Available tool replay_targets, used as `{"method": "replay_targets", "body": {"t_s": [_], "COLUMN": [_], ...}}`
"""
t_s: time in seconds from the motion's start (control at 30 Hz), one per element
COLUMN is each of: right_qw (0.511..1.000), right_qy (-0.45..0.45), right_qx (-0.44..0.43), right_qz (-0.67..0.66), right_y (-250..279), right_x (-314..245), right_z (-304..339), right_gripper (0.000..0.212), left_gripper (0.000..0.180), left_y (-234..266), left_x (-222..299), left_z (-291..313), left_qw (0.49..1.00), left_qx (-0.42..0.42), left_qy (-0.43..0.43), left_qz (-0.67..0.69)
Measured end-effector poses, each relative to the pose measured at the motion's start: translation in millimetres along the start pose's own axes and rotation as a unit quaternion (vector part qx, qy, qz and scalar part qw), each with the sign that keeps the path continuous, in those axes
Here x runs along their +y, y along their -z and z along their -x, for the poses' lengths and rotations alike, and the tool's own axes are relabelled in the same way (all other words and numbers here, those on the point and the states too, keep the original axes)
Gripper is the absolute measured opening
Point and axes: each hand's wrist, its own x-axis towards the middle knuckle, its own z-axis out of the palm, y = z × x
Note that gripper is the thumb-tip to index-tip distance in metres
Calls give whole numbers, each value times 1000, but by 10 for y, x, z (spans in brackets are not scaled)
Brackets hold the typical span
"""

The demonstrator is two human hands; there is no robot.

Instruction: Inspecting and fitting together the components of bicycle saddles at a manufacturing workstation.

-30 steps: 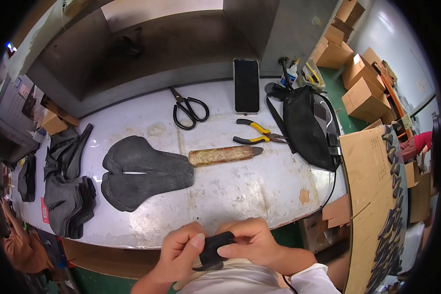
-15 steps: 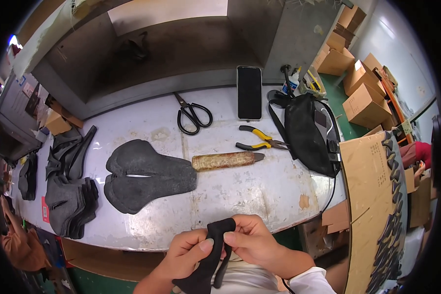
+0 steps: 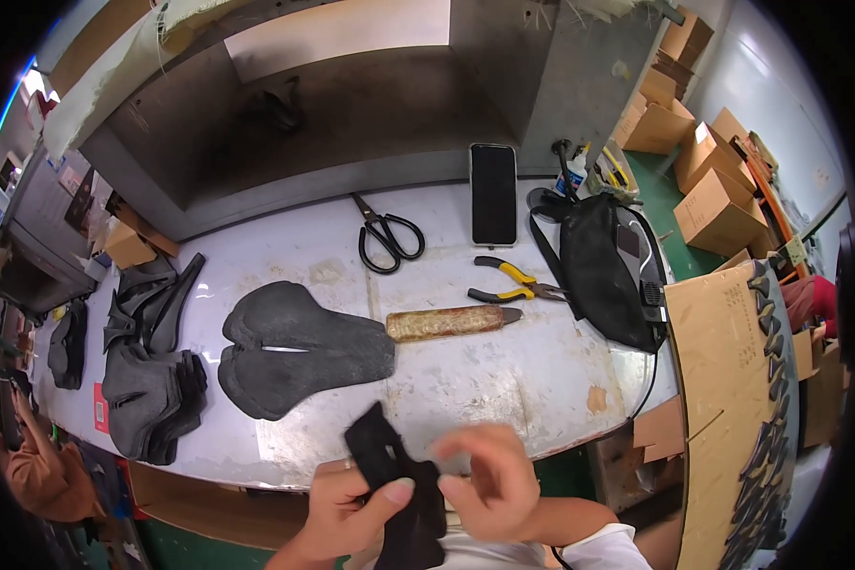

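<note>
My left hand [image 3: 344, 518] pinches a soft black cover piece [image 3: 416, 508] between thumb and fingers, just off the table's near edge. The piece stands up from that grip with a slit near its top, and its lower end hangs toward my lap. To the right, my right hand [image 3: 499, 489] has thumb and forefinger apart, the forefinger smeared by motion. Its thumb tip is close to the piece's edge; contact is hard to judge. Beyond my hands lie flat black saddle-shaped pads [image 3: 328, 347], touching a knife with a tape-wrapped handle [image 3: 446, 324].
Scissors [image 3: 389, 242], a phone [image 3: 493, 195], yellow-black pliers [image 3: 518, 277] and a black bag [image 3: 603, 275] lie on the white table [image 3: 465, 380]. Stacked black pads [image 3: 152, 404] are at left. A cardboard sheet [image 3: 731, 380] flanks the right side; another person [image 3: 52, 475] is at far left.
My right hand has come off the black piece and moved slightly right. The piece's top has swung left and upright in my left hand. The whole view has shifted a little.
</note>
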Motion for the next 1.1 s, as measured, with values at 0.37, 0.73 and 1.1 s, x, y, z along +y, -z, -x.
{"method": "replay_targets", "body": {"t_s": [0.37, 0.73, 1.1], "right_qw": [911, 941, 954], "right_qy": [-226, -142, -137], "right_qx": [-297, -267, -265], "right_qz": [-174, -153, -42], "right_y": [21, 51, 151], "right_x": [-66, -120, -61], "right_z": [-115, -234, -395], "right_gripper": [44, 39, 32], "left_gripper": [28, 29, 25], "left_y": [-38, -198, -367], "left_x": [-1, -203, -428], "left_z": [-104, 5, 350], "left_qw": [990, 925, 928], "left_qx": [99, 93, -2], "left_qy": [36, 140, 263], "left_qz": [96, 340, 264]}}
